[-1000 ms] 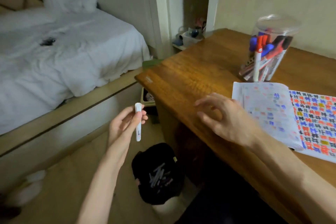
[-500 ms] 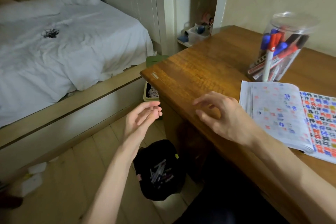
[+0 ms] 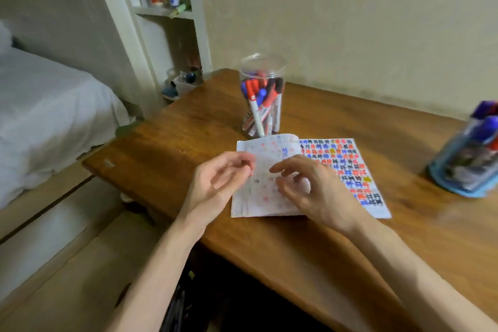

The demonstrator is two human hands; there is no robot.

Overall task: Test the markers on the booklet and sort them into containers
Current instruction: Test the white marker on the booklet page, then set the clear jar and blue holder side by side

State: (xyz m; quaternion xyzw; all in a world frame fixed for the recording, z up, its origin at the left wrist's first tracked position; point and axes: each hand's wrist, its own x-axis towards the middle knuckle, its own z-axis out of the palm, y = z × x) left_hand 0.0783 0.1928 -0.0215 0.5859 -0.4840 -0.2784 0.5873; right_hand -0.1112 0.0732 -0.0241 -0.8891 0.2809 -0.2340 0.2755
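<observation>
The open booklet (image 3: 347,167) lies on the wooden desk (image 3: 188,137), its right page covered in red, blue and black marks. My left hand (image 3: 215,183) hovers at the booklet's left edge, fingers loosely curled, holding nothing. My right hand (image 3: 312,188) hangs over the left page with relaxed, bent fingers, also holding nothing. Behind the booklet stands a clear plastic jar (image 3: 262,94) with several red, blue and black markers. A blue container (image 3: 469,153) with several markers stands at the right edge, blurred.
A bed with white sheets (image 3: 48,105) lies to the left. White shelves (image 3: 167,11) with small bottles stand behind the desk's far corner. A dark bin (image 3: 175,310) shows under my left forearm, on the floor beside the desk.
My left hand let go of the white marker over the dark bin, then moved up and right to the booklet. The view swung right, bringing the blue container into sight.
</observation>
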